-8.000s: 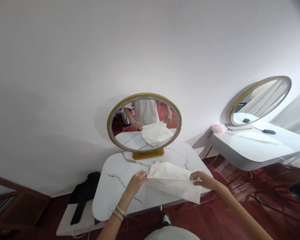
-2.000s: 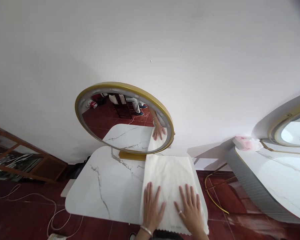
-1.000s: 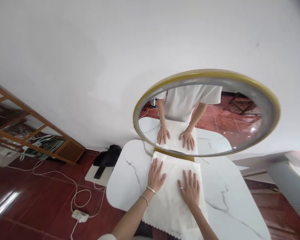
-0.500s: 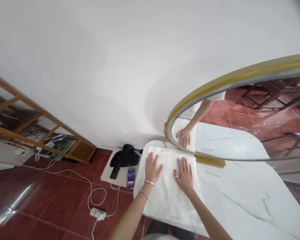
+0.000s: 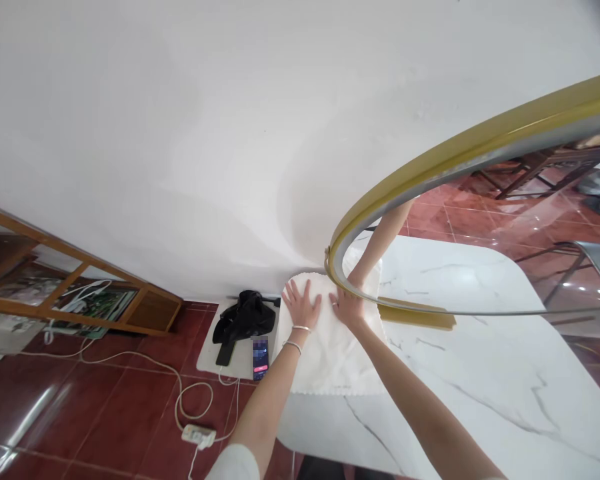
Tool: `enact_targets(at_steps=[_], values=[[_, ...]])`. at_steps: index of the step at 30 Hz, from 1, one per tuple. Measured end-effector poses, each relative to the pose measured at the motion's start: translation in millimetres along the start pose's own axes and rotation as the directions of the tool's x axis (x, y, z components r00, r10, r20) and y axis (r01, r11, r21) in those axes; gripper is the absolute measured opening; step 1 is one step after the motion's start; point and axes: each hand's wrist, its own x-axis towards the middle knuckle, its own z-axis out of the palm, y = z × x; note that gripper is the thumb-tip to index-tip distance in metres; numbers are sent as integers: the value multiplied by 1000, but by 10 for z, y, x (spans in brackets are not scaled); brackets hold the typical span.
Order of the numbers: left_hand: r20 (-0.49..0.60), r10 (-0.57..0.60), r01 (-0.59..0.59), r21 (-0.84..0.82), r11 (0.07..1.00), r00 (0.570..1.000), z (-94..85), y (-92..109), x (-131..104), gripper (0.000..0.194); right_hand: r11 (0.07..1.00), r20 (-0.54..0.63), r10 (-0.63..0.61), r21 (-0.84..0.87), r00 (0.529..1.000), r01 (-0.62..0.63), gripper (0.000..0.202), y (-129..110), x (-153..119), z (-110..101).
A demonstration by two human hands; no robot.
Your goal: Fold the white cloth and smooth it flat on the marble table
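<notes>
A white cloth (image 5: pixel 330 363) with a scalloped edge lies spread on the left end of a white marble-patterned table (image 5: pixel 460 393). My left hand (image 5: pixel 301 305) rests flat on its far left part, fingers spread. On the far right part lies my right hand (image 5: pixel 349 307), a ring on one finger. The lower rim of a gold-framed round mirror (image 5: pixel 360 217) hides some of the right fingertips. Both palms press on the fabric, which has soft wrinkles between and below them. Two bracelets circle my left wrist.
Left of the table, a pale stool-like surface (image 5: pixel 207 353) holds a black bag (image 5: pixel 245 317) and two phones, one a lit phone (image 5: pixel 261 359). A power strip (image 5: pixel 199 435) and cables lie on the red tiled floor (image 5: pixel 115 400). A wooden cabinet (image 5: pixel 153 310) stands against the wall.
Both hands have slid away from me toward the wall, and the cloth has moved with them. The table's near edge now shows bare. My right hand has come closer to the mirror.
</notes>
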Motion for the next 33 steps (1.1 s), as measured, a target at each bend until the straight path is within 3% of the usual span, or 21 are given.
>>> enact_targets(at_steps=[4,10,13,15,21,23,25,29,33], values=[[18,56,-56,8,998,998,-68,-125,-93,55,997,-53,-75,16,996,75,50,-36,-136,-18],[-22,112,-111,25,993,994,-240,-358,-732,56,940,-119,-328,57,937,336,54,-169,-963,-182],[-22,126,-125,25,992,992,-260,-378,-862,58,932,-98,-347,71,933,355,55,-200,-1132,-234],[-13,137,-137,19,990,990,-237,-355,-750,59,947,-61,-312,57,948,315,55,-216,-1029,-236],[55,125,-124,-26,992,991,-111,-295,2,56,984,11,-178,30,984,177,52,-280,-325,-94],[62,114,-111,-52,992,992,-101,-323,64,53,985,17,-167,34,986,167,52,-304,-207,-56],[44,129,-127,-62,990,991,-126,-380,-66,52,985,-5,-163,49,987,163,51,-338,-184,-45],[7,191,-191,-36,981,982,-253,-551,-632,60,977,-90,-144,146,985,156,39,-484,-302,-74],[4,111,-110,-52,993,994,-380,-773,-1066,61,954,-74,-208,204,975,219,29,-746,-561,-152]])
